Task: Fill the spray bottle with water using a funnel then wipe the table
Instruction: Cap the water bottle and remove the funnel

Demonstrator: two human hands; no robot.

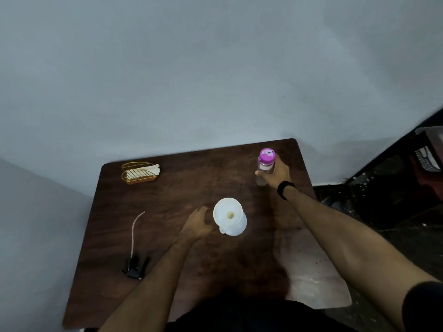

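The spray bottle (236, 225) stands upright near the middle of the dark wooden surface (167, 238), with the white funnel (227, 213) seated in its neck, bowl facing up. The left hand (197, 225) rests just left of the bottle, its fingers loosely curled and holding nothing; whether they touch the bottle cannot be told.

The right hand (275, 174) is at the far right of the surface. Its fingers and thumb wrap the body of a clear water bottle (265, 167) with a purple cap (267, 155); the bottle stands upright, and the cap is on. A black band (285, 189) sits on the right wrist.

The black spray head (135, 268) with its pale dip tube (135, 230) lies on the near left of the surface, well apart from the spray bottle, with the tube pointing toward the far side. A gold wire holder (139, 173) containing white tissues (149, 169) stands at the far left corner.

Between the water bottle and the funnel the surface is bare wood. A grey wall (215, 68) backs the far edge. A dark floor (383, 200) lies to the right.
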